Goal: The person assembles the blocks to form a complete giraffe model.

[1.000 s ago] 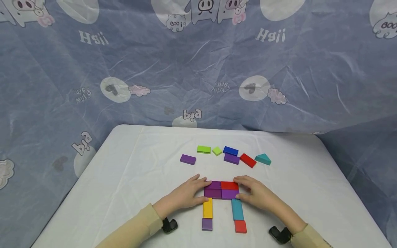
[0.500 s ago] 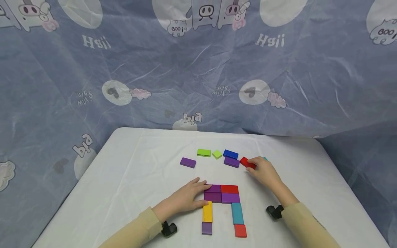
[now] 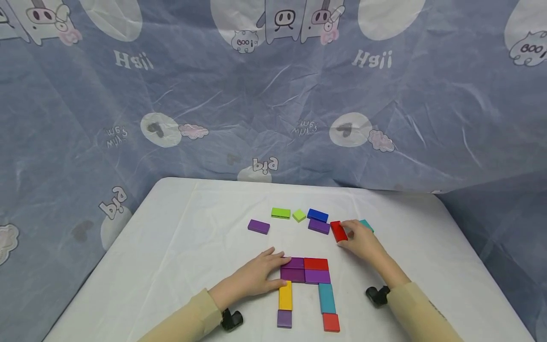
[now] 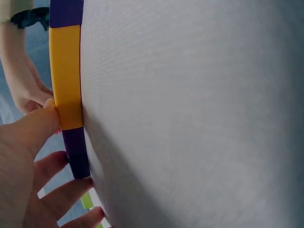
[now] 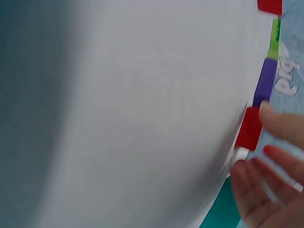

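Observation:
On the white table, flat coloured blocks form a figure. A purple block (image 3: 292, 275) and others make its two-row top, with a yellow block (image 3: 285, 295) and a teal block (image 3: 327, 298) running down as legs. My left hand (image 3: 252, 275) rests at its left side, fingers spread, thumb at the yellow block and a fingertip on the upper purple one. Farther back, my right hand (image 3: 363, 241) pinches a loose red block (image 3: 339, 232) between thumb and finger. The right wrist view shows the thumb at one end of that red block, the other fingers bent beside it.
Loose blocks lie in a back row: a green block (image 3: 280, 213), a small green one (image 3: 299, 215), a blue one (image 3: 318, 215), and purple blocks. A teal triangular block (image 3: 366, 225) is partly hidden behind my right hand. A patterned blue-grey cloth (image 3: 273, 95) hangs behind the table.
My right hand has left the figure's right side and reached back to the loose red block, which has turned to a steeper angle. My left hand has stayed in place.

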Demonstrator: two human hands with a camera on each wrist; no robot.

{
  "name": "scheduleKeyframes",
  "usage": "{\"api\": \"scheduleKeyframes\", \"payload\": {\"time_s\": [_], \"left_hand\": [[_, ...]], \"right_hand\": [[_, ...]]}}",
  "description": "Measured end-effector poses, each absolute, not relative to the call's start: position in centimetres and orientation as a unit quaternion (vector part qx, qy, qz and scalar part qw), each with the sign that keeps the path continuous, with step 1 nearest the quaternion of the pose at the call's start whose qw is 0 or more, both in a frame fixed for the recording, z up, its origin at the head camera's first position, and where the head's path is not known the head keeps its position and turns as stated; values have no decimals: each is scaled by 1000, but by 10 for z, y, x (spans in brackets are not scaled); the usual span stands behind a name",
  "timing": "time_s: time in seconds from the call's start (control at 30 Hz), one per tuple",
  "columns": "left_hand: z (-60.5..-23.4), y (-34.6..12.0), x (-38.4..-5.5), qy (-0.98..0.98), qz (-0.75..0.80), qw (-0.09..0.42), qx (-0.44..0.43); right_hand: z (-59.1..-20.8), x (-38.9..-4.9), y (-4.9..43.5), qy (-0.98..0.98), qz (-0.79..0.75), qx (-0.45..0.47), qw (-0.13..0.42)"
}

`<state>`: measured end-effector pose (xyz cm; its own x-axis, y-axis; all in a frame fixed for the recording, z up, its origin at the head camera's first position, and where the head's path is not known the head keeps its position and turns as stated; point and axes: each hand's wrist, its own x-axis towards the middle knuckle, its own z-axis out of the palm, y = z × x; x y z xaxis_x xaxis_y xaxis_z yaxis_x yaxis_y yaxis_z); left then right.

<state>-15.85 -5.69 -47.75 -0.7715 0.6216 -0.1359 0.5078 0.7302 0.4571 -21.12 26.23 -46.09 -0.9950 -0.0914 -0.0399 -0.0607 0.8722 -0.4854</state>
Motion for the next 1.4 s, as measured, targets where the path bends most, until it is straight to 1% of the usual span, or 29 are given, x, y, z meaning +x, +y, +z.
{"api": "scheduleKeyframes", "payload": {"time_s": [0.23, 0.33, 0.43, 0.6, 0.8, 0.93, 1.07, 1.4], "left_hand": [[-482, -58, -159, 921, 198, 136, 306], [-483, -58, -160, 921, 198, 136, 307], [-482, -58, -160, 920, 198, 136, 309], [-481, -57, -161, 921, 199, 140, 305], [-481, -57, -160, 921, 199, 142, 303], [-480, -57, -160, 920, 201, 140, 307], [-479, -58, -160, 919, 201, 139, 309], [-478, -57, -160, 919, 202, 140, 309]], "right_hand": [[-466, -229, 272, 955, -274, -83, 80], [-467, -232, 274, 952, -280, -90, 81], [-467, -232, 273, 954, -278, -91, 69], [-460, -219, 270, 961, -254, -93, 58], [-455, -194, 260, 960, -243, -114, 78], [-455, -182, 254, 957, -242, -130, 97], [-457, -177, 250, 956, -234, -139, 106], [-457, -170, 251, 957, -234, -135, 106]]}}
